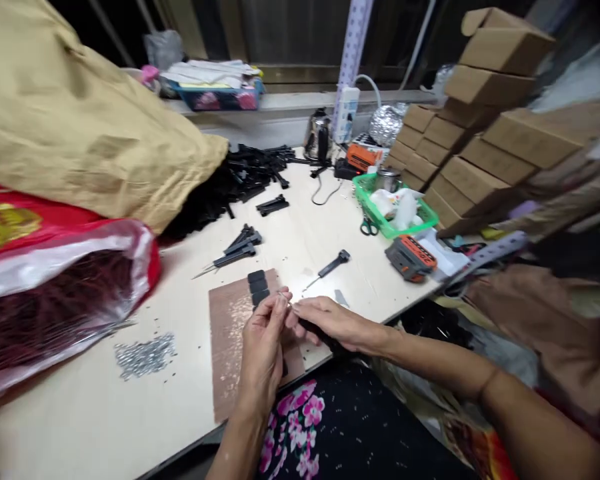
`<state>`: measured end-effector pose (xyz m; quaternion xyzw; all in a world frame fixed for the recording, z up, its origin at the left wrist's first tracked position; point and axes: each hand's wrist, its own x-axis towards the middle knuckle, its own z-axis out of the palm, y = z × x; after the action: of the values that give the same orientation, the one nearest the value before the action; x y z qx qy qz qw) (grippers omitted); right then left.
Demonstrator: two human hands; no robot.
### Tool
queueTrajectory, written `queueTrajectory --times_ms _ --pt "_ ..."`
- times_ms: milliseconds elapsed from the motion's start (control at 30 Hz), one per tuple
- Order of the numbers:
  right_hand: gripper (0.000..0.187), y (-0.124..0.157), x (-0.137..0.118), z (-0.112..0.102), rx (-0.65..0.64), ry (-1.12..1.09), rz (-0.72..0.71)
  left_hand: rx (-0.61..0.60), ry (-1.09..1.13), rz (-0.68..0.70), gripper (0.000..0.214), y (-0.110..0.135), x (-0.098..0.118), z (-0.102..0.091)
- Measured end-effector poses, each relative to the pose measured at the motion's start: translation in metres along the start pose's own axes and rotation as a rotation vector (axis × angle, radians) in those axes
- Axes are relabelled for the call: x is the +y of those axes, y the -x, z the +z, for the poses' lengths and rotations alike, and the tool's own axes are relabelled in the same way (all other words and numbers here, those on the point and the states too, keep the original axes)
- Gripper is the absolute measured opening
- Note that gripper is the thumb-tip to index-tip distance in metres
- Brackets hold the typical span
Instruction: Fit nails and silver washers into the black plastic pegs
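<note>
My left hand is closed in a pinch on a small thin piece, too blurred to name. Against its fingertips lies my right hand, its fingers curled round something dark and mostly hidden beneath the palm. Under both hands is a brown mat with a worn, pale-flecked surface. Black rectangular pads run along its far part. Just beyond my right hand rests a black-handled tool with a thin metal shaft. A few similar black-handled pieces lie further left.
Small silver metal pieces are heaped at left, near an open red bag of dark thin strands. Black parts pile behind. To the right stand a green basket, scissors, an orange-and-black battery pack and stacked cardboard boxes.
</note>
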<state>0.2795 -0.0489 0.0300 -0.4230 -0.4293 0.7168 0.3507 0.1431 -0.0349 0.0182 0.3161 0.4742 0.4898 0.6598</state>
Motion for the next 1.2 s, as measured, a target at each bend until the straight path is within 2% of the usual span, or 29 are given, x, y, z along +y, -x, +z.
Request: queueTrajectory --times_ms 100,167,267,367,633,767,933,1000,1100,1133,1200 --pt "0.033 0.045 0.027 -0.017 0.158 -0.163 0.278 -0.083 -0.327 -0.036 0.039 0.000 -0.026 -0.004" --pt "0.031 0.072 0.049 -0.022 0.280 -0.237 0.385 -0.043 -0.490 0.061 0.044 0.000 -0.035 -0.011" --pt "0.032 0.094 0.076 -0.021 0.401 -0.270 0.437 0.093 -0.628 0.289 0.042 0.003 -0.037 -0.020" --pt "0.032 0.097 0.092 -0.018 0.466 -0.261 0.416 0.152 -0.686 0.375 0.040 0.005 -0.038 -0.025" --pt "0.039 0.100 0.107 -0.013 0.472 -0.271 0.258 0.212 -0.826 0.452 0.043 0.001 -0.052 -0.030" --pt "0.038 0.111 0.112 -0.017 0.446 -0.307 0.259 0.212 -0.851 0.473 0.043 0.001 -0.053 -0.030" --pt "0.036 0.133 0.110 -0.026 0.456 -0.359 0.399 0.220 -0.865 0.448 0.043 -0.002 -0.055 -0.031" --pt "0.036 0.135 0.104 -0.027 0.408 -0.357 0.370 0.212 -0.856 0.461 0.043 -0.003 -0.055 -0.030" --pt "0.039 0.125 0.091 -0.025 0.301 -0.330 0.278 0.200 -0.832 0.483 0.041 0.003 -0.051 -0.028" --pt "0.040 0.118 0.086 -0.023 0.284 -0.301 0.246 0.182 -0.813 0.459 0.040 0.007 -0.049 -0.027" --pt "0.042 0.103 0.076 -0.018 0.288 -0.183 0.155 0.090 -0.740 0.317 0.043 0.019 -0.044 -0.022"
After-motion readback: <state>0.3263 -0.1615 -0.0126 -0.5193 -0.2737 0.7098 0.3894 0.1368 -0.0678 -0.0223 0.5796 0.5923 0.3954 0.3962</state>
